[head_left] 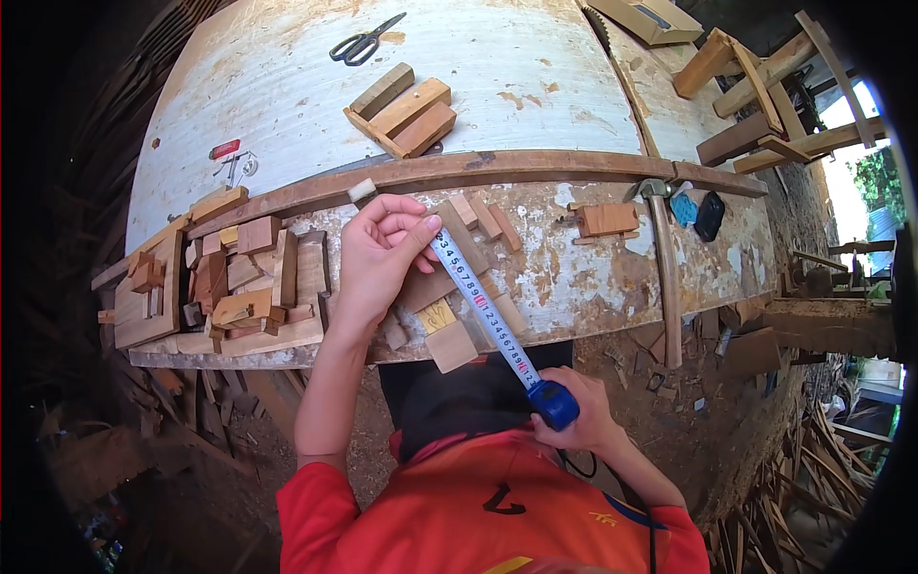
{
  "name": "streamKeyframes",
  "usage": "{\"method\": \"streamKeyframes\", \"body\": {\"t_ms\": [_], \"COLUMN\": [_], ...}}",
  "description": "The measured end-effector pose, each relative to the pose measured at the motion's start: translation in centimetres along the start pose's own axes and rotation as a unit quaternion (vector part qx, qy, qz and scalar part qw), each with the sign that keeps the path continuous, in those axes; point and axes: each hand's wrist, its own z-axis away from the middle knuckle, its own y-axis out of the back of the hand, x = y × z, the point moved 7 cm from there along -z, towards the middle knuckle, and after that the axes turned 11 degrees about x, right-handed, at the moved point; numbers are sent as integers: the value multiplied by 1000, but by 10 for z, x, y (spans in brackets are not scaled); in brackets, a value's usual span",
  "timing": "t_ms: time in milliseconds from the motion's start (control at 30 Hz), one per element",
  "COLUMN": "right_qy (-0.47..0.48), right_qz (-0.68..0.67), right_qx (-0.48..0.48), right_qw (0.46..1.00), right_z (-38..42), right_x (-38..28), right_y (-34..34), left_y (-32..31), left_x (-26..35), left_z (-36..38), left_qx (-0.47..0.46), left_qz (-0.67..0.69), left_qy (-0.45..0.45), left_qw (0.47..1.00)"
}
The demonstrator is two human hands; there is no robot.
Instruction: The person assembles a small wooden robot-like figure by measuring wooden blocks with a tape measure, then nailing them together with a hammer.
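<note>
A blue tape measure (555, 406) sits in my right hand (585, 411), close to my body past the bench's front edge. Its white blade (486, 314) runs out up and to the left. My left hand (387, 244) pinches the blade's far end between thumb and fingers. Under and beside the blade lie a brown wooden board (428, 289) and a pale square wood block (450, 346). Several small wood strips (485, 218) rest just right of my left hand. Part of the board is hidden by the blade and my hand.
A wooden rail (535, 166) crosses the bench, with a bar (664, 277) joining it at right. Black scissors (365, 40) and a block assembly (402, 110) lie beyond. Wood pieces (244, 277) crowd the left; a hammer head (655, 189) and black object (709, 216) sit right.
</note>
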Motion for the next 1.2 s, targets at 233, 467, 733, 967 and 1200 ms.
{"method": "streamKeyframes", "body": {"t_ms": [233, 467, 733, 967, 1200], "right_qy": [-29, -88, -135, -147, -196], "right_qz": [-28, -129, -143, -120, -87], "right_qx": [-51, -57, -18, 13, 23], "right_qw": [998, 986, 980, 982, 977], "right_z": [5, 10, 18, 11, 0], "right_x": [-4, 7, 12, 7, 2], "right_y": [-7, -8, -2, -2, -5], "left_y": [8, 5, -6, -5, -1], "left_x": [10, 7, 7, 0, 29], "left_z": [-9, -13, -13, -14, 14], "left_qx": [27, 2, 5, 24, 93], "left_qz": [30, -19, -184, -239, -290], "left_qy": [-19, 21, -9, -88, -208], "left_qw": [999, 1000, 983, 967, 930]}}
